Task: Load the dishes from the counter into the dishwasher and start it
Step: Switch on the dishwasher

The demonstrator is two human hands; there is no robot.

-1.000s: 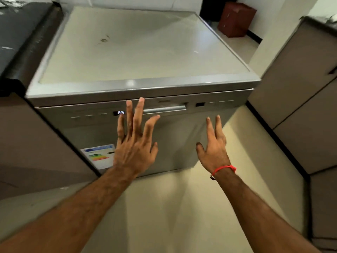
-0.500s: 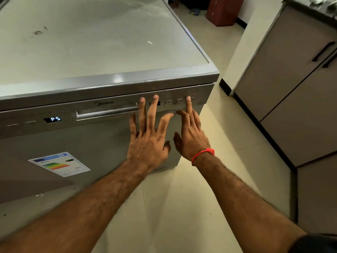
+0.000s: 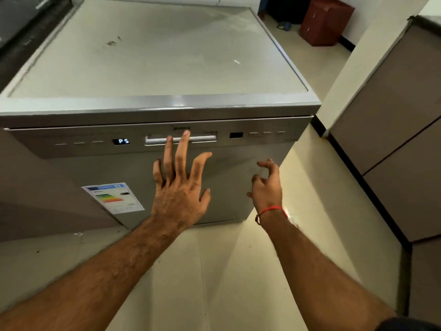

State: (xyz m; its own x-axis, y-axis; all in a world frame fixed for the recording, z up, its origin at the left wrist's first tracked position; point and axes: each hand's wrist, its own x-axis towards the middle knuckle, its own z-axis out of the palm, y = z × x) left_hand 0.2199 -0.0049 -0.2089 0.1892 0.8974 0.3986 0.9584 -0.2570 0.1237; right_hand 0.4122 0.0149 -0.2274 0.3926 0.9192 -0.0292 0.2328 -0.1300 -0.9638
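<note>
A silver freestanding dishwasher fills the upper half of the view, its door closed. Its small display glows "P5", left of the recessed door handle. A row of buttons sits right of the handle. My left hand is spread flat in front of the door, with its longest fingertips over the handle. My right hand, a red thread at the wrist, hovers by the door's right part with loosely curled fingers and holds nothing. No dishes are in view.
An energy label is stuck on the lower left of the door. Grey cabinets stand to the right across a strip of pale tiled floor. A dark red box sits far back on the floor. A dark counter edge runs at upper left.
My right hand has left the buttons at the panel's right end, dropped lower and curled its fingers. My left hand has shifted left, from beside the buttons to the handle.
</note>
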